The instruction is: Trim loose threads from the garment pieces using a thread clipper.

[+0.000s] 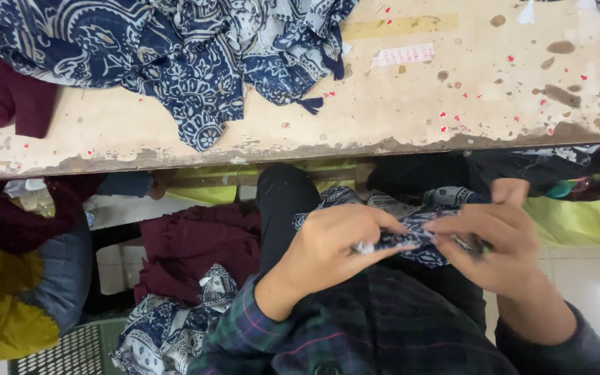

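1. Pinching a strip (411, 238) of navy-and-white patterned cloth between both hands, over the lap, just below the near edge of the table (397, 104).
2. Left hand (335, 246): fingers closed on the strip's left end, thumb and forefinger pressed together at a small white bit at its tip.
3. Right hand (494, 239): fingers curled shut on the strip's right end, thumb up, touching the cloth from above.
4. Hands sit close together, fingertips nearly meeting; strip is pulled roughly level between them.
5. The strip is part of a larger patterned piece (383, 205) bunched on the lap, just behind the hands, toward the table.
6. Sleeves (355, 340): dark plaid, green with red lines, on both arms, at the bottom of the view, well below the table.
7. On the table, upper left: a heap (189, 55) of the same navy-and-white print, part of it hanging toward the near edge.
8. Table's left end: a maroon cloth (1, 97), touching the heap.
9. Tabletop is worn beige, stained, speckled with small red bits; a pale tag (403, 55) lies right of the heap.
10. Under the table, left of the lap: maroon fabric (196, 243) with more print cloth (168, 326) below it, resting in a green basket (64, 354).
11. Far left under the table: yellow and blue fabric (8, 305).
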